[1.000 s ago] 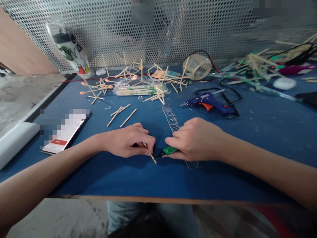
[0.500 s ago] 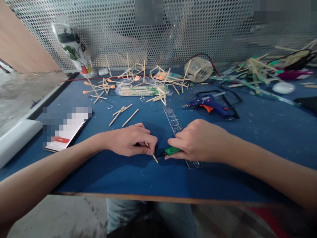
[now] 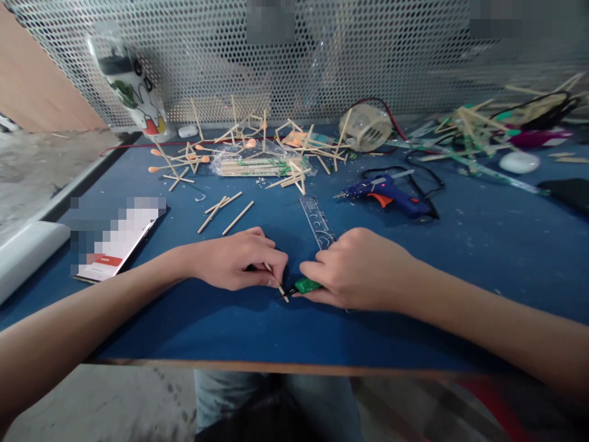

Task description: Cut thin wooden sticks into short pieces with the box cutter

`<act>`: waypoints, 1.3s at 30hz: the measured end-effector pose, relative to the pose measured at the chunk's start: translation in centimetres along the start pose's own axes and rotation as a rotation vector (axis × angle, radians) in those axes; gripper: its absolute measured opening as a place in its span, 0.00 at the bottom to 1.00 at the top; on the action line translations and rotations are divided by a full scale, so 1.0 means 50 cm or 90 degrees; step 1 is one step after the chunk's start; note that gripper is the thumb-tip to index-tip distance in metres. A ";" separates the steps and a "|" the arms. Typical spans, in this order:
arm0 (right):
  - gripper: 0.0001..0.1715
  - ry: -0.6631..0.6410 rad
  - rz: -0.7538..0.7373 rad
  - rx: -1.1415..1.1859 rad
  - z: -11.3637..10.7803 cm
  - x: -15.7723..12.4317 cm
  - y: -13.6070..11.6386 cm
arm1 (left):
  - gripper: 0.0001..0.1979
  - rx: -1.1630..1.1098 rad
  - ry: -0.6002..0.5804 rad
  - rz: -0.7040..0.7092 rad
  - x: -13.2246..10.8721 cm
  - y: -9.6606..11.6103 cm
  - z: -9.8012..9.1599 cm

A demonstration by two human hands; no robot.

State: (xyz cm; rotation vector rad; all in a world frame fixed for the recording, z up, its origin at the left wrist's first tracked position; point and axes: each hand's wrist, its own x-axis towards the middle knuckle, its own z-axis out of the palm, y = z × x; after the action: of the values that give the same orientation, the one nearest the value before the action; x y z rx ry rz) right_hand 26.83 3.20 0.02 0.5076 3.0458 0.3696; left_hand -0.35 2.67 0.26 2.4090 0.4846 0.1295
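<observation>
My left hand (image 3: 246, 261) is closed on a short wooden stick (image 3: 284, 294), pinched between thumb and fingers, its lower end pointing down at the table. My right hand (image 3: 354, 270) grips a small green-handled utility knife (image 3: 306, 285). The dark blade touches or crosses the stick just past my left fingertips; the exact contact is too small to make out. Partly under my right hand lies a clear ruler (image 3: 315, 221). Several cut sticks (image 3: 238, 218) rest on the blue table beyond my left hand.
A blue hot glue gun (image 3: 391, 195) lies at the right, its cord behind it. Stick structures and a bag of sticks (image 3: 257, 166) line the back. A phone (image 3: 115, 245) and a white case-like object (image 3: 30, 258) are at the left, a bottle (image 3: 131, 92) behind.
The knife in my right hand has moved left, from beside the stick to its lower end. My left hand keeps its pinch on the stick. The view has shifted slightly.
</observation>
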 end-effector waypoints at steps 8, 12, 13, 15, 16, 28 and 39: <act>0.27 -0.043 0.027 0.013 -0.010 0.005 -0.007 | 0.06 0.018 0.025 0.020 -0.001 0.001 0.002; 0.26 -0.047 0.023 0.007 -0.018 0.005 -0.010 | 0.06 0.017 0.024 0.016 -0.002 0.001 0.001; 0.26 -0.047 0.018 0.005 -0.018 0.004 -0.009 | 0.06 0.017 0.026 0.018 -0.002 0.001 0.000; 0.27 -0.036 0.018 0.004 -0.017 0.003 -0.008 | 0.05 0.019 0.028 0.021 -0.001 0.001 0.000; 0.27 -0.027 0.021 0.004 -0.017 0.003 -0.009 | 0.05 0.021 0.028 0.023 -0.001 0.000 0.001; 0.27 -0.017 -0.007 -0.009 -0.004 0.000 0.009 | 0.06 0.018 0.022 0.001 -0.002 0.000 0.000; 0.36 0.078 -0.049 0.017 0.027 -0.011 0.049 | 0.06 -0.002 0.020 -0.005 -0.008 0.006 -0.001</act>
State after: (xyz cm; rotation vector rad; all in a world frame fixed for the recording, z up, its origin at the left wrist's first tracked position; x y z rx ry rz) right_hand 28.23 5.60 -0.72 0.3804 3.1811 0.3696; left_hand -0.67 2.35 0.49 2.4044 0.5084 0.1641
